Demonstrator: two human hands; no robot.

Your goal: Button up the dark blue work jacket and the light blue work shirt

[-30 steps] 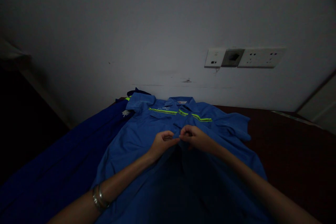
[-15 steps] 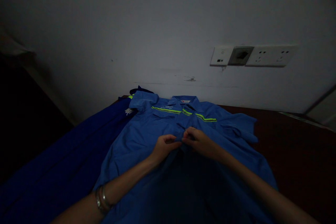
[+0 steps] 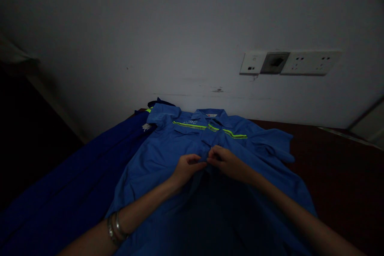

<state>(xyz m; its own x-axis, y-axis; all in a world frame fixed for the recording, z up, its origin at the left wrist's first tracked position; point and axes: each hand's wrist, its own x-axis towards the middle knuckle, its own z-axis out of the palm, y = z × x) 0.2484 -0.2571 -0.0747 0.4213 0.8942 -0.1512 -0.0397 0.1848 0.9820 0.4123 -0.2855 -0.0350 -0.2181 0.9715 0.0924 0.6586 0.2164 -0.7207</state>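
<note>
A blue work shirt point(image 3: 156, 156) with yellow-green reflective stripes across the chest lies flat, collar toward the wall, on a dark surface. My left hand point(image 3: 187, 168) and my right hand point(image 3: 226, 162) meet at the shirt's front opening, just below the chest stripes. Both have fingers curled in a pinch on the two edges of the placket. What is between the fingertips is too small and dark to make out. A metal bangle point(image 3: 115, 228) circles my left wrist.
A darker blue garment point(image 3: 60, 192) lies spread to the left of the shirt. The dark brown surface point(image 3: 336, 168) extends to the right. A white wall stands close behind, with a socket and switch panel point(image 3: 289, 63) at the upper right.
Between one second ago and half a second ago the view shifted slightly, moving shirt and sockets right and up. My hands stayed pinched at the placket, and nothing else has visibly moved since.
</note>
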